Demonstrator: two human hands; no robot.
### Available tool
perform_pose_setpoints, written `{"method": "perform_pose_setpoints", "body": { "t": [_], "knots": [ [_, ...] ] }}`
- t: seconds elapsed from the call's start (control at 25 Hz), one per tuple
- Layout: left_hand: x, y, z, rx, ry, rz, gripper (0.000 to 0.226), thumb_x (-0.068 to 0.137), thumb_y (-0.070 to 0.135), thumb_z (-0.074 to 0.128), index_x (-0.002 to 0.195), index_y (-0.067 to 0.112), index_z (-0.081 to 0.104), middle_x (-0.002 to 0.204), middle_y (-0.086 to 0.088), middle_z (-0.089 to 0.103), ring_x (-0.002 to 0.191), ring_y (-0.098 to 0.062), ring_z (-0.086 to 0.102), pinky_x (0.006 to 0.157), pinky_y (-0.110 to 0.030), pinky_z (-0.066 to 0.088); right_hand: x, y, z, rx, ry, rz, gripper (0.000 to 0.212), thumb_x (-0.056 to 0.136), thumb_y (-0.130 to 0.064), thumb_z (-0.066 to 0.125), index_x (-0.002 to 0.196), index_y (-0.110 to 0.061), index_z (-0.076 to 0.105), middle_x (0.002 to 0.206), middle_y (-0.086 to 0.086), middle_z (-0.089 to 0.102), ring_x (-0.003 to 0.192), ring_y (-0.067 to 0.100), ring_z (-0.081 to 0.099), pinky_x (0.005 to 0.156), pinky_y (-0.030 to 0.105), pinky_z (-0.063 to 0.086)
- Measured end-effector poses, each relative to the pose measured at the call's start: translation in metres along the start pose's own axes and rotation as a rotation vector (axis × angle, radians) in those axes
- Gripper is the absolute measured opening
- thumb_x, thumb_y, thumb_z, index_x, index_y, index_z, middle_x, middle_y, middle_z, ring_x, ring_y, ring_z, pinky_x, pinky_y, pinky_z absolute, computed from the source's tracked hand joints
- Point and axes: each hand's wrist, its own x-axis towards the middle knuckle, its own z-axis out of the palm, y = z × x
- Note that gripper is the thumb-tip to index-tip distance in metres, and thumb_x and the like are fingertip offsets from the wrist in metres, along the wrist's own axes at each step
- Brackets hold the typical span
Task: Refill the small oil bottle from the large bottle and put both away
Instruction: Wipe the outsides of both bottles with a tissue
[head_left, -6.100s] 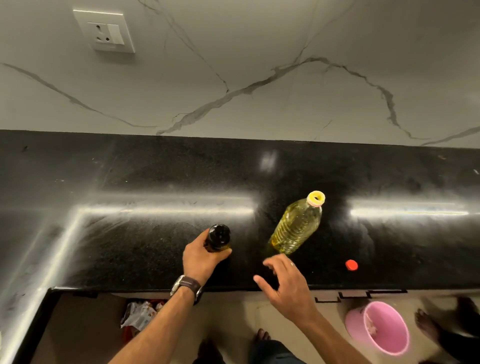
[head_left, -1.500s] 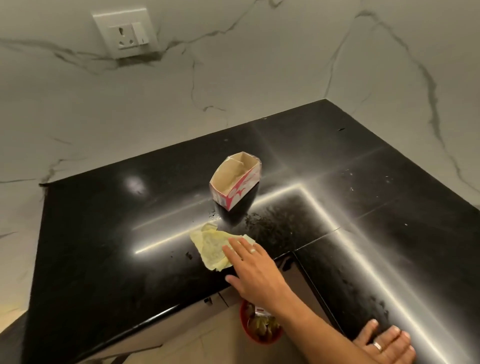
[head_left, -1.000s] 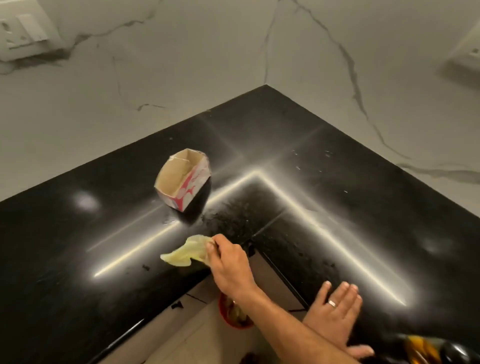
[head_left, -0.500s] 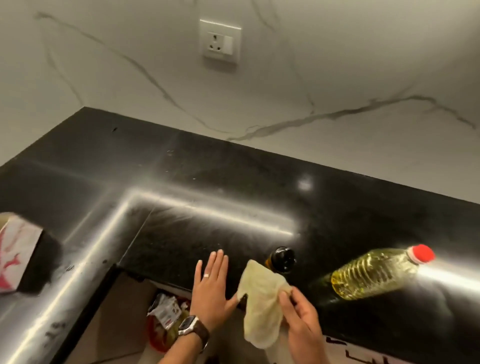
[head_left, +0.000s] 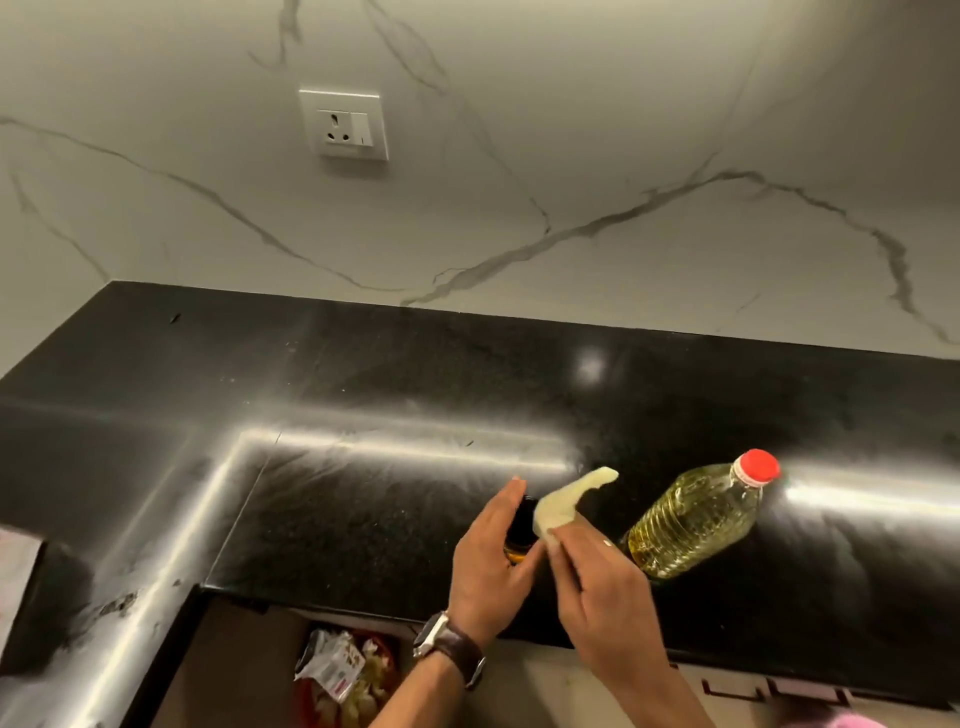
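Black L-shaped countertop (head_left: 363, 509): large oil bottle (head_left: 696, 519) and small dark bottle (head_left: 521, 530) standing near front edge.

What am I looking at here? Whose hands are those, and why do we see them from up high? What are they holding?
There is no machine, only a person at work. A camera on the person's head looks forward and down, so you see what they see.

The left hand, with a wristwatch with a brown strap, is wrapped around a small dark oil bottle. The right hand pinches a pale yellow cloth right beside that bottle, perhaps to wipe it.

Both bottles stand on a shiny black stone counter. The large clear plastic bottle of yellow oil has its red cap on and stands to the right of the small one. On the white marble wall behind is a white power socket.
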Motion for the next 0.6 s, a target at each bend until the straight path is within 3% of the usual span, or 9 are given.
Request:
{"method": "perform_pose_setpoints", "body": {
  "t": [0.12, 0.2, 0.28, 0.4, 0.52, 0.6],
  "knots": [
    [0.004, 0.003, 0.004, -0.121, 0.014, -0.005, 0.041, 0.097, 0.025, 0.06, 0.133, 0.046, 0.062, 0.12, 0.02, 0.073, 0.11, -0.003, 0.069, 0.093, -0.039, 0.058, 0.008, 0.003, 0.022, -0.149, -0.166, -0.14, 0.045, 0.107, -0.028, 0.046, 0.147, -0.014, 0.06, 0.15, 0.001, 0.062, 0.143, 0.018, 0.056, 0.119, 0.033, 0.048],
    [0.006, 0.0, 0.004, -0.156, 0.02, -0.02, 0.04, 0.099, 0.019, 0.059, 0.128, 0.046, 0.066, 0.103, 0.02, 0.075, 0.094, -0.006, 0.073, 0.081, -0.038, 0.06, 0.01, 0.007, 0.029, -0.257, -0.217, -0.213, 0.05, 0.106, -0.029, 0.042, 0.15, -0.011, 0.058, 0.151, 0.004, 0.062, 0.146, 0.022, 0.054, 0.123, 0.039, 0.043],
    [0.006, -0.002, 0.004, -0.14, 0.023, -0.048, 0.044, 0.095, 0.019, 0.061, 0.126, 0.05, 0.066, 0.095, 0.022, 0.076, 0.086, -0.004, 0.072, 0.075, -0.034, 0.059, 0.014, 0.01, 0.032, -0.292, -0.202, -0.227, 0.049, 0.106, -0.027, 0.042, 0.148, -0.01, 0.059, 0.148, 0.005, 0.063, 0.143, 0.023, 0.056, 0.122, 0.035, 0.043],
    [0.009, -0.009, 0.006, -0.072, 0.023, -0.06, 0.057, 0.087, 0.018, 0.068, 0.131, 0.054, 0.061, 0.093, 0.022, 0.076, 0.083, 0.0, 0.071, 0.074, -0.029, 0.058, 0.02, 0.011, 0.039, -0.197, -0.162, -0.117, 0.037, 0.108, -0.02, 0.051, 0.142, -0.012, 0.062, 0.137, 0.001, 0.066, 0.126, 0.016, 0.067, 0.111, 0.023, 0.052],
    [0.015, -0.018, 0.005, -0.03, -0.01, -0.078, 0.079, 0.077, 0.031, 0.08, 0.15, 0.037, 0.049, 0.119, 0.026, 0.073, 0.107, 0.004, 0.07, 0.094, -0.021, 0.056, 0.02, 0.016, 0.043, -0.031, 0.0, 0.078, 0.02, 0.101, -0.007, 0.069, 0.119, -0.01, 0.076, 0.106, 0.0, 0.077, 0.093, 0.013, 0.075, 0.084, 0.035, 0.064],
    [0.017, -0.019, 0.003, -0.034, -0.036, -0.08, 0.087, 0.073, 0.04, 0.079, 0.154, 0.032, 0.047, 0.126, 0.032, 0.068, 0.115, 0.007, 0.066, 0.1, -0.02, 0.052, 0.013, 0.017, 0.044, -0.032, 0.081, 0.118, 0.018, 0.095, -0.003, 0.075, 0.112, -0.009, 0.079, 0.098, 0.0, 0.078, 0.086, 0.012, 0.075, 0.079, 0.035, 0.064]
  ]
}}
